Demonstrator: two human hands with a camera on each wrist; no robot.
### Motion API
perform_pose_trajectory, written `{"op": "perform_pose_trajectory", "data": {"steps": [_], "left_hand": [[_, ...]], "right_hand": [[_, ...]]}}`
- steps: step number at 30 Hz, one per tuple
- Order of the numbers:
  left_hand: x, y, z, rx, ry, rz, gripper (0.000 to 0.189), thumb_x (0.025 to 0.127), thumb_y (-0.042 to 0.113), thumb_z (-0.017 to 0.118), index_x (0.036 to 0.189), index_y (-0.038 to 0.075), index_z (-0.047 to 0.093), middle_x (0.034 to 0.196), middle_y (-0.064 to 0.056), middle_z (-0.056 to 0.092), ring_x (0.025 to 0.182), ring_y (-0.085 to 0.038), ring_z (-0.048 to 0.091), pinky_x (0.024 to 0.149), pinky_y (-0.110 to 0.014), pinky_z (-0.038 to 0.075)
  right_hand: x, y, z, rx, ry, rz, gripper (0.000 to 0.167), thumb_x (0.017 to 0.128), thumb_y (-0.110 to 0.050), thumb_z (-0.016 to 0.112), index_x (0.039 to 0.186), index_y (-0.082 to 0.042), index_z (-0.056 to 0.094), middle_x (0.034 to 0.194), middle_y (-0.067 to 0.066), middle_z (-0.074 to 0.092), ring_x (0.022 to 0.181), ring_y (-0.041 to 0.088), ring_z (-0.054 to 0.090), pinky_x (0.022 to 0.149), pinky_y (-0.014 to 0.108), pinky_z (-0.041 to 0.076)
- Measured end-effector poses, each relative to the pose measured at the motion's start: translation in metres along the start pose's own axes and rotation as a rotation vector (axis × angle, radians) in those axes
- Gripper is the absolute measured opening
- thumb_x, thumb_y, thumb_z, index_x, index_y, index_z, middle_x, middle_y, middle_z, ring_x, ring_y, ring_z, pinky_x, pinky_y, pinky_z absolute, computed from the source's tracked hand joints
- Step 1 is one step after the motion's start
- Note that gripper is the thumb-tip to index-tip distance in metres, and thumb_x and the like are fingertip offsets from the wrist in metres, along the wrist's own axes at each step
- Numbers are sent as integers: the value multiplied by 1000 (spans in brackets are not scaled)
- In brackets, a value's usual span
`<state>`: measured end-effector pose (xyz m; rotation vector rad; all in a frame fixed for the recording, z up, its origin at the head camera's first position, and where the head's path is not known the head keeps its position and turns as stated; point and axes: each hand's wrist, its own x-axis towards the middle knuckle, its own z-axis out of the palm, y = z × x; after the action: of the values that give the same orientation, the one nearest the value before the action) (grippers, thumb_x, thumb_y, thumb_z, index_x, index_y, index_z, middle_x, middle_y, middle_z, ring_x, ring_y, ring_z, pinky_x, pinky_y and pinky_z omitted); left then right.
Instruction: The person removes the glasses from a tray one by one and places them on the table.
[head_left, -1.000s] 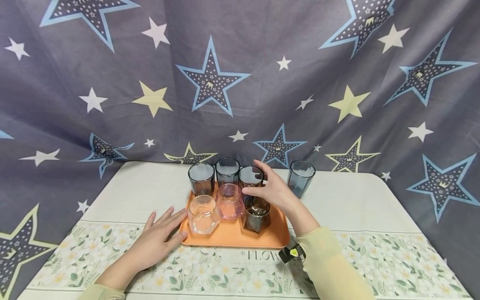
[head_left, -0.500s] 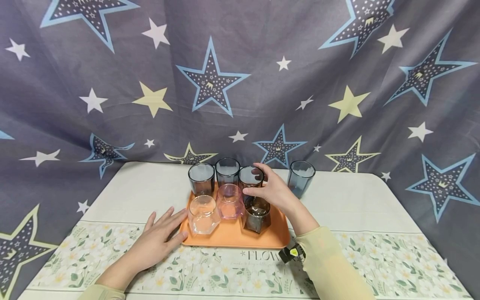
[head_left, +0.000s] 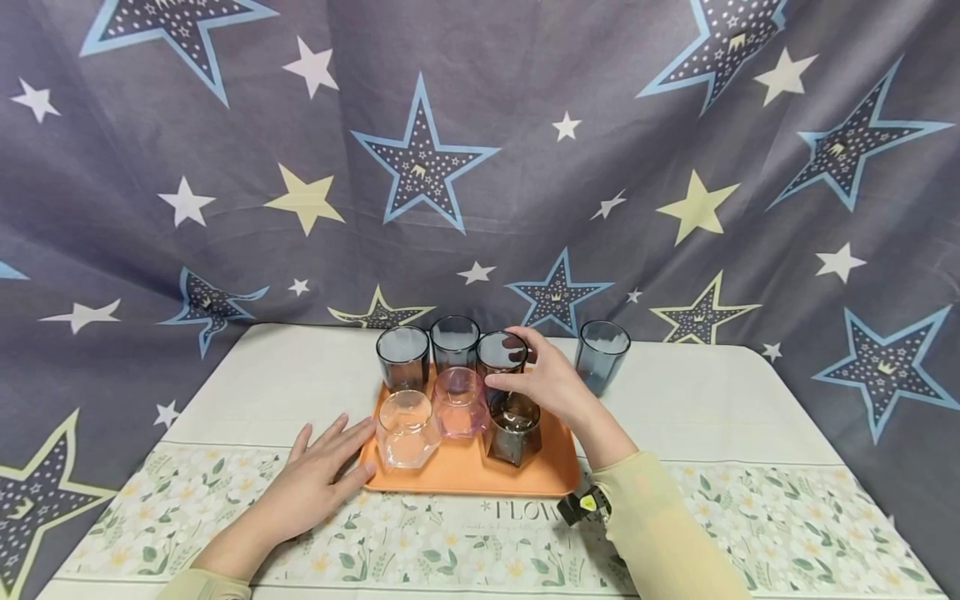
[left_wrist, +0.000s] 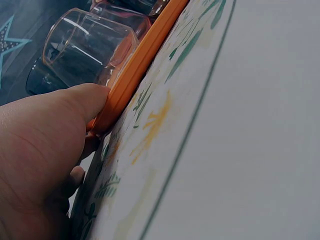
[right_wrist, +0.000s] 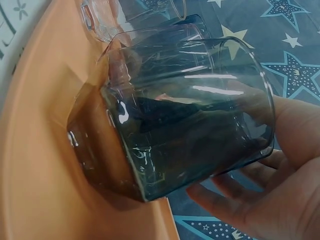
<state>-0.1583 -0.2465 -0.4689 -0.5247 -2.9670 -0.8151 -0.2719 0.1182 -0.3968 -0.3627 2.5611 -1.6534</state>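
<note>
On an orange tray (head_left: 457,478) stand several glasses. My right hand (head_left: 551,379) holds a blue-grey glass tumbler (head_left: 491,354) at the tray's back right, thumb on the near side and fingers around the far side near the rim. The right wrist view shows that tumbler (right_wrist: 180,125) large, with the hand (right_wrist: 285,185) at its rim end. My left hand (head_left: 322,475) rests at the tray's left front corner, fingers extended. In the left wrist view its thumb touches the orange rim (left_wrist: 122,87); its other fingers are mostly hidden.
Two more blue-grey tumblers, left (head_left: 402,358) and middle (head_left: 454,342), stand at the tray's back. In front are a clear glass (head_left: 407,433), a pink glass (head_left: 460,408) and a smoky brown glass (head_left: 513,433). Another blue tumbler (head_left: 602,358) stands on the table, right of the tray.
</note>
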Motion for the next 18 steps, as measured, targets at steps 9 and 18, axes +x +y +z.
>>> {"op": "perform_pose_trajectory", "data": {"steps": [9, 18], "left_hand": [[0, 0, 0, 3, -4, 1, 67, 113, 51, 61, 167, 13, 51, 172, -5, 48, 163, -45, 29, 127, -76, 1], [1, -1, 1, 6, 1, 2, 67, 113, 52, 61, 167, 13, 51, 172, -5, 48, 164, -45, 29, 127, -76, 2]], "right_hand": [[-1, 2, 0, 0, 14, 9, 88, 87, -29, 98, 162, -20, 54, 147, 12, 65, 133, 39, 66, 109, 55, 55], [-1, 3, -1, 32, 0, 9, 89, 88, -29, 98, 163, -18, 53, 146, 12, 66, 133, 39, 67, 107, 55, 56]]}}
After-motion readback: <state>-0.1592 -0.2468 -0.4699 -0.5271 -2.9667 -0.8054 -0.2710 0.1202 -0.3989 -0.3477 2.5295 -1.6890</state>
